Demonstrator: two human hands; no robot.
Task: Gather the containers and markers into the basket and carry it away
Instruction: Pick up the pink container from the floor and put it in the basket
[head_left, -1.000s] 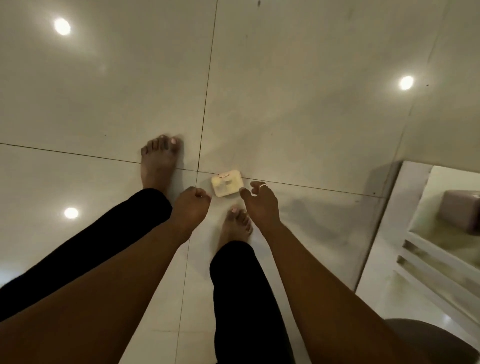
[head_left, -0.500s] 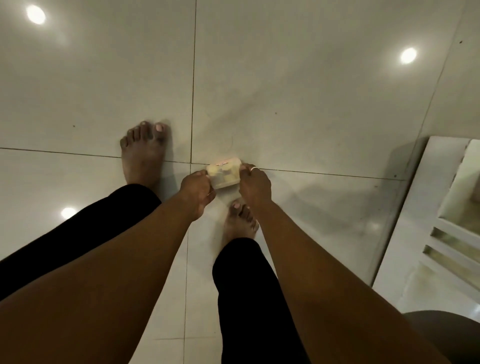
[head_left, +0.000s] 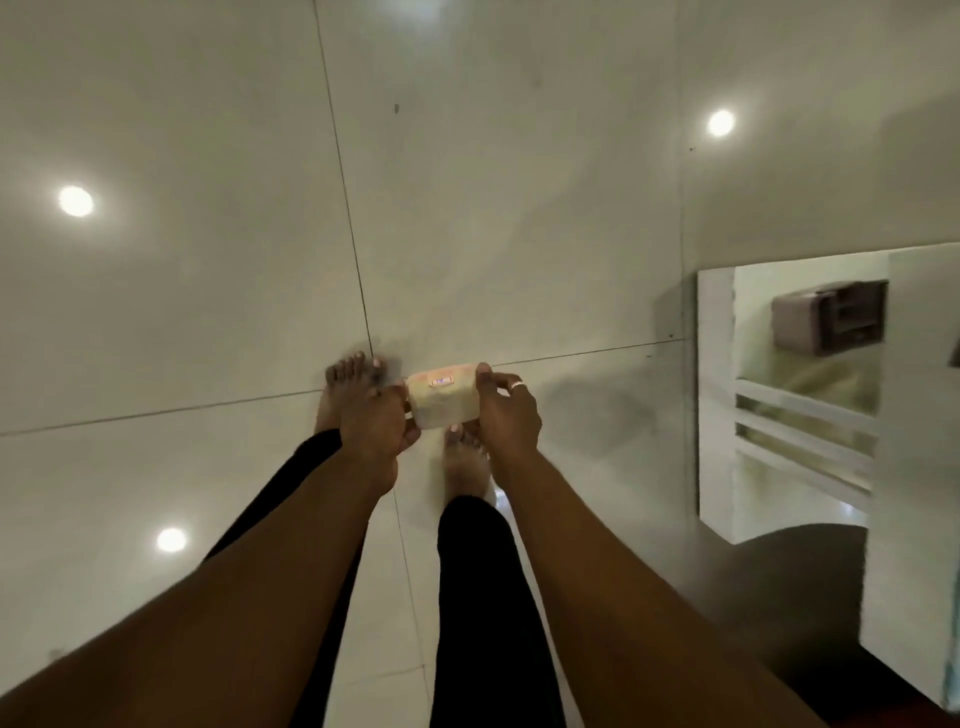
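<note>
Two bare arms reach down and forward over a shiny pale tiled floor (head_left: 218, 322). Between the two hands is a small pale container (head_left: 442, 397), shaped like a little box with round corners. The left hand (head_left: 376, 426) grips its left end, with the fingers curled under it. The right hand (head_left: 506, 410) grips its right end, with the thumb on top and a ring (head_left: 517, 385) on one finger. So both hands are closed on the container, and it is held up above the floor, in front of the feet.

There is a small red and white label (head_left: 440, 382) on top of the container. It is too blurry to read any words.

The left foot (head_left: 345, 387) is bare and stands just left of the container, partly behind the left hand. The right foot (head_left: 465, 462) is bare too and shows below the container. Both legs wear black trousers (head_left: 478, 597).

Round bright spots of light (head_left: 76, 201) shine on the floor tiles. Dark lines run between the tiles.

At the right is a white piece of furniture (head_left: 717, 395) with white slats. A brown boxy thing (head_left: 826, 319) sits at its far side.
</note>
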